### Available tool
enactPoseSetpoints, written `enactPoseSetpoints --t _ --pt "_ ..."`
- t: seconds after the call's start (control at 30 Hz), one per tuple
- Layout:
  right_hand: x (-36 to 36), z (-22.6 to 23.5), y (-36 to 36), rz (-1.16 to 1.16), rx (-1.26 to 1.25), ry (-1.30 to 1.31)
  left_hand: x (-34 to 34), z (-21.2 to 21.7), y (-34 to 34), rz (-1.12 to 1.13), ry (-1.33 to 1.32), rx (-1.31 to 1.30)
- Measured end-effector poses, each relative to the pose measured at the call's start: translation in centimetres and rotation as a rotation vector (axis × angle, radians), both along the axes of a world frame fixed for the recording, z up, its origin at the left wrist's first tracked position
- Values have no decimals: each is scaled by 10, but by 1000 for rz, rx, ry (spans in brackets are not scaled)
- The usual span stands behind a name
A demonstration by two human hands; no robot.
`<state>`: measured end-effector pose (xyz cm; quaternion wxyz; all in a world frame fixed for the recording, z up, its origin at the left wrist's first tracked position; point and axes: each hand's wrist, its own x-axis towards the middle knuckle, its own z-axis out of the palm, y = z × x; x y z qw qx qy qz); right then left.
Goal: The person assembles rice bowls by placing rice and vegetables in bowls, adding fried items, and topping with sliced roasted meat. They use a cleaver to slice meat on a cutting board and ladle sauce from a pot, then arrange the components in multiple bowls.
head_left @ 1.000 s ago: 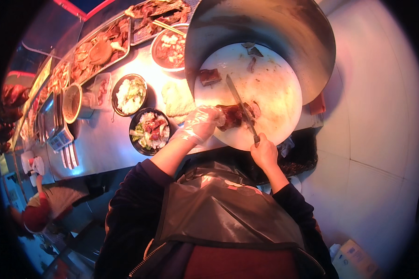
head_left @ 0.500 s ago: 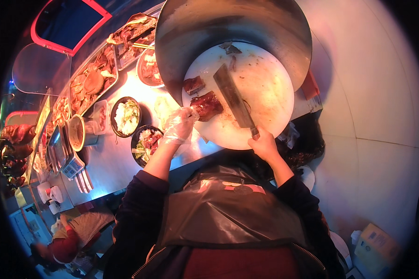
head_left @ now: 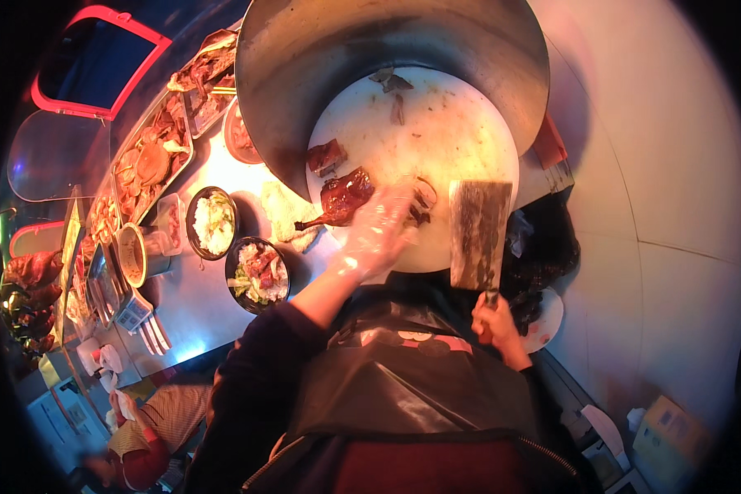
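Note:
My right hand (head_left: 498, 323) grips the handle of a cleaver (head_left: 479, 235). Its broad, smeared blade is over the right front edge of a round white chopping board (head_left: 469, 140). My left hand (head_left: 383, 224), in a clear plastic glove, reaches over the board's front part; its fingers are smeared by motion. Just beyond them lie dark sliced meat pieces (head_left: 424, 199), partly covered; I cannot make out whether the hand touches them. A glossy red-brown roast poultry leg (head_left: 346, 196) lies left of this hand, bone end pointing left. Behind it sits a smaller roast meat chunk (head_left: 327, 156).
A tall curved metal guard (head_left: 395, 37) wraps the board's far side. To the left stand two black bowls with rice and greens, one plain (head_left: 212, 222) and one topped with meat (head_left: 258, 274), beside a cloth (head_left: 286, 214). Meat trays (head_left: 152, 156) line the counter; another person (head_left: 140, 445) is lower left.
The cleaver has swung right and toward me, its blade now turned broadside. My left hand has left the roast leg and moved right across the board. The leg's bone end now shows.

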<state>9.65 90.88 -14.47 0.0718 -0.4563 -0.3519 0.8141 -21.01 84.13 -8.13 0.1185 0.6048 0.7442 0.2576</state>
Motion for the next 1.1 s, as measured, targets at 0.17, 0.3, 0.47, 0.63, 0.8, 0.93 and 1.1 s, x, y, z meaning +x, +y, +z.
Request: enactPoseSetpoints --t 0.17,0.3,0.47,0.63,0.8,0.93,1.1 --pt "-6 -22 -28 -63 -242 114 4 -49 48 -76 111 -199" --pt "-34 -16 -40 65 -155 98 9 -73 49 11 6 56" --pt "-2 22 -52 181 50 -44 44 -50 6 300 -74 345" --pt "-9 41 -59 486 375 -67 41 -28 -86 523 -42 528" --pt "-122 66 -102 1198 606 45 -12 -26 -229 942 153 410" --pt "-182 83 -159 1127 134 -43 -53 -33 -301 1046 224 455" --pt "-182 86 -153 1019 424 -55 -73 -53 -320 892 388 -94"
